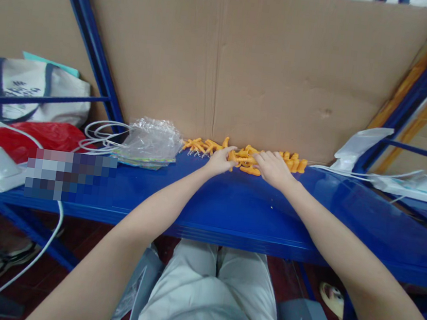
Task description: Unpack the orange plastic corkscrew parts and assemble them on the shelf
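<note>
A row of orange plastic pieces (248, 170) lies along the back of the blue shelf, against the cardboard. Those on the left have small metal chains hanging from them, like keychains. My left hand (220, 162) has its thumb and forefinger around the left end of one orange piece. At that piece's right end, the fingers of my right hand (273, 169) are bent over it. The piece's exact shape is partly hidden by my fingers. Stubby orange pieces (297, 164) stand close together just right of my right hand.
Clear plastic bags (153, 139) are stacked left of the pieces, beside coiled white cable (101, 136). Farther left are a red bag (52, 137), a canvas tote (39, 89) and a white power strip (1, 178). Another power strip (416, 189) lies at right. Blue posts (91, 41) frame the cardboard (267, 68).
</note>
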`<state>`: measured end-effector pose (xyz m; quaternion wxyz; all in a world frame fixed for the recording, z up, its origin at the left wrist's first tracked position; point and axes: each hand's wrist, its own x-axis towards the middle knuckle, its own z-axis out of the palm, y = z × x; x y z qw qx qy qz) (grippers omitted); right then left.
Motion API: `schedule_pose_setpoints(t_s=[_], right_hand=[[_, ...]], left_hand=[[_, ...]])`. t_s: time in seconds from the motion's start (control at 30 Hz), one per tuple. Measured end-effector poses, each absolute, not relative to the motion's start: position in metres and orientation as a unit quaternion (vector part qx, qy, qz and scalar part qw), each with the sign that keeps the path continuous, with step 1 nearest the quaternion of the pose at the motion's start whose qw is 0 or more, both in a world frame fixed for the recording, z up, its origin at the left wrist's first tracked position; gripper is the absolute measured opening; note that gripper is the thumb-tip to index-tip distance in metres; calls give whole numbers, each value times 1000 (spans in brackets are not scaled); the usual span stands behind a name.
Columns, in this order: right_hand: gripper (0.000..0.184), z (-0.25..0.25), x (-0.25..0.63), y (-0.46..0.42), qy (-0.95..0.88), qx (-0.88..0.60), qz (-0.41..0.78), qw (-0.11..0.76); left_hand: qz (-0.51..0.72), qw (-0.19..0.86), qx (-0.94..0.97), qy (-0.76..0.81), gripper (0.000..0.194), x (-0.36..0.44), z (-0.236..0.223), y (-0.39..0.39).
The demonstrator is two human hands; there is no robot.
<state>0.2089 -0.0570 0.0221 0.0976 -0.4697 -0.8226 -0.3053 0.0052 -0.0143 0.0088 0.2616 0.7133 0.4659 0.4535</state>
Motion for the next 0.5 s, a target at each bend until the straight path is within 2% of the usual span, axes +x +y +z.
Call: schedule_pose_setpoints(t_s=[0.2,0.37,0.5], right_hand=[[41,22,212,-55,-830,-451,-303,124],[43,21,213,-55,-832,-446,-296,149],[42,19,213,-56,-833,-446,-298,136]], left_hand=[[400,261,745,466,47,6,6,-16],[335,113,806,474,39,3,5,-16],[299,67,825,476,30,1,5,-15]])
